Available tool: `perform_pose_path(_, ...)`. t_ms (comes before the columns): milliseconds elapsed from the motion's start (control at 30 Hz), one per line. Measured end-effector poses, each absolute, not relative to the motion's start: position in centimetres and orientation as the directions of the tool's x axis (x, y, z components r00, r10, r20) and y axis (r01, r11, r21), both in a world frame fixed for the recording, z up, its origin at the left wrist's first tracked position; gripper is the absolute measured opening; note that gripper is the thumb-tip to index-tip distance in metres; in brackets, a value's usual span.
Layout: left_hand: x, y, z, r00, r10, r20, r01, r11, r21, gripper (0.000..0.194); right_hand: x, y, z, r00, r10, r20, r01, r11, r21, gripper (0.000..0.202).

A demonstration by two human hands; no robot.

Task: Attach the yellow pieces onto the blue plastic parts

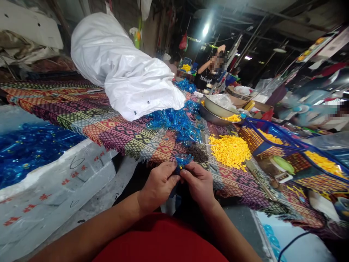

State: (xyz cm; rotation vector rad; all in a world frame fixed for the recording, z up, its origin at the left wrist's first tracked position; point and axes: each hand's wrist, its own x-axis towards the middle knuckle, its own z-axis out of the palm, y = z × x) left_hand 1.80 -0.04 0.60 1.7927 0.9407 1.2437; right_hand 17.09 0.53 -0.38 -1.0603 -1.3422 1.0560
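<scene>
Close to my body, at the table's near edge, my left hand (160, 182) and my right hand (198, 182) meet around a clear blue plastic piece (183, 160). Fingers and thumbs of both hands are pinched on it, and a small yellow bit (180, 167) shows between them. Just beyond lies a heap of similar blue plastic pieces (177, 123). A small pile of tiny dark parts (196, 153) sits in front of my right hand. To its right is a large pile of small yellow plastic parts (230, 151).
A patterned woven cloth (89, 127) covers the table. On it slumps a big white sack (141, 83). A foam box (81, 174) of blue pieces stands at left. Metal bowls (215, 109) and blue baskets (272, 145) with yellow parts stand right. Another person (205, 78) is farther back.
</scene>
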Motion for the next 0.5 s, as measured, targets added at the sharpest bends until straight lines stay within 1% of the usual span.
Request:
perform_pose_path(100,1.7,0.0,0.8,0.281,0.884,0.374,0.135,-0.422,0.896,0.02,17.2,0.4,-0.6,-0.02,0.979,0.204,0.046,0.205,-0.978,0.005)
perform_pose_path(167,1.7,0.0,1.0,0.278,0.895,0.348,0.112,-0.39,0.914,0.019,17.2,0.5,-0.7,-0.026,0.984,0.176,-0.008,0.176,-0.984,0.006)
perform_pose_path(233,1.8,-0.1,1.1,0.273,0.916,0.294,0.045,-0.317,0.947,0.019,17.1,0.5,-0.7,-0.005,0.988,0.155,-0.05,0.154,-0.987,0.008)
perform_pose_path(267,1.9,-0.2,1.0,0.277,0.929,0.245,-0.016,-0.25,0.968,0.021,17.0,0.6,-0.6,0.018,0.988,0.151,-0.051,0.152,-0.987,0.01)
perform_pose_path(333,2.2,-0.4,0.7,0.311,0.944,0.109,-0.172,-0.057,0.983,0.03,16.9,0.6,-0.4,0.051,0.989,0.138,-0.044,0.14,-0.989,0.014)
perform_pose_path(400,2.6,-0.5,0.3,0.357,0.934,-0.016,-0.321,0.139,0.937,0.04,16.7,0.7,-0.2,0.042,0.993,0.114,-0.026,0.115,-0.993,0.016)
perform_pose_path(433,2.8,-0.5,0.1,0.38,0.923,-0.056,-0.376,0.209,0.903,0.044,16.5,0.6,-0.1,0.016,0.995,0.098,-0.015,0.098,-0.995,0.016)
perform_pose_path(500,3.0,-0.4,-0.2,0.408,0.909,-0.089,-0.453,0.286,0.844,0.048,16.1,0.6,0.0,-0.067,0.996,0.053,-0.012,0.053,-0.999,0.016)
